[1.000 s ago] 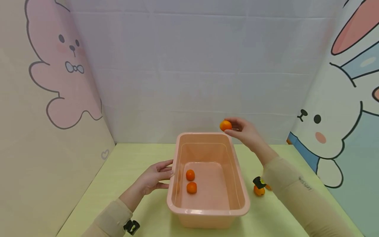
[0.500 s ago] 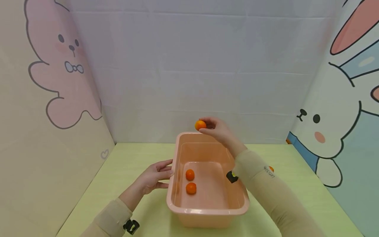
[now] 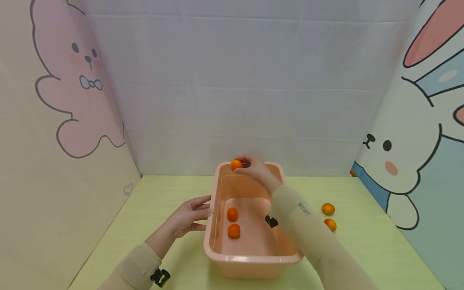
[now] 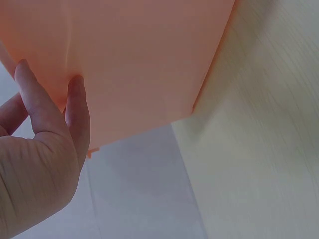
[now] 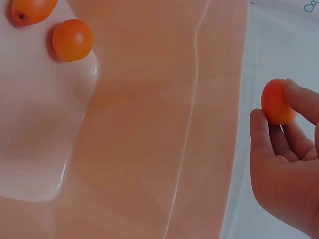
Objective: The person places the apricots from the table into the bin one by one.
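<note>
My right hand (image 3: 252, 167) pinches a small orange citrus fruit (image 3: 236, 165) between thumb and fingertips, at the far end of a pink plastic bin (image 3: 253, 259). In the right wrist view that fruit (image 5: 278, 102) is smooth and slightly oval. Two like fruits, a farther one (image 3: 232, 214) and a nearer one (image 3: 233, 230), lie on the bin's floor towards the left. My left hand (image 3: 186, 217) touches the bin's left side with its fingers extended. The left wrist view has those fingers (image 4: 77, 107) against the outer wall (image 4: 134, 64).
To the right of the bin, two more orange fruits lie on the pale yellow-green table (image 3: 163, 189), one (image 3: 328, 209) behind the other (image 3: 330, 224), which my right sleeve (image 3: 319, 241) partly covers. A pale cloth wall (image 3: 232, 80) stands behind; printed cartoon walls flank both sides.
My right hand has carried its fruit leftwards from the bin's far right corner, then lowered it a little at the far end. Two table fruits came into fuller view. My left hand stays put.
</note>
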Demonstrator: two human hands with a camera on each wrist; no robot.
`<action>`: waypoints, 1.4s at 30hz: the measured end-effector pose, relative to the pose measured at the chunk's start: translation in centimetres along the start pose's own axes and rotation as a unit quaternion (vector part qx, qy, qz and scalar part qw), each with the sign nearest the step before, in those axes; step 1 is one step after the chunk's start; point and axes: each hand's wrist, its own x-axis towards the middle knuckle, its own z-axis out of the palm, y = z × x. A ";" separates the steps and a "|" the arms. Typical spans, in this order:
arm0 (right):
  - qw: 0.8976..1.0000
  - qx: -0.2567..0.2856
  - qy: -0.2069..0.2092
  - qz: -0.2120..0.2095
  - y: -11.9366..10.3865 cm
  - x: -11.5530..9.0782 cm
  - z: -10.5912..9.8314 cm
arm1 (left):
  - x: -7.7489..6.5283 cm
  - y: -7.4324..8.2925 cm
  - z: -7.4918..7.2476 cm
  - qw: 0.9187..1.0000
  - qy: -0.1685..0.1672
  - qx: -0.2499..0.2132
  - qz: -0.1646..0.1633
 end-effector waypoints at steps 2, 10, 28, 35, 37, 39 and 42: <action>1.000 0.000 0.001 0.007 0.3 0.2 0.3 | 0.0 0.0 0.0 1.000 -0.001 0.000 0.000; 0.998 -0.062 0.017 0.023 1.1 0.5 1.1 | 0.0 0.0 0.1 1.000 -0.002 0.002 -0.001; 0.991 -0.111 -0.008 0.068 2.0 0.0 0.6 | 0.3 -0.4 -0.1 1.000 0.002 0.004 -0.001; 0.987 -0.132 -0.035 0.087 2.2 0.0 0.3 | 0.3 -0.3 0.0 1.000 0.003 0.003 -0.003; 0.987 -0.121 -0.036 0.097 2.2 -0.1 0.2 | 0.3 -0.3 0.0 1.000 0.001 0.003 -0.002; 0.988 -0.103 -0.034 0.106 2.1 -0.2 0.0 | 0.3 -0.3 0.0 1.000 0.000 0.002 -0.001; 0.992 -0.065 -0.033 0.107 1.9 -0.3 -0.3 | 0.2 -0.2 0.0 1.000 0.002 0.003 -0.002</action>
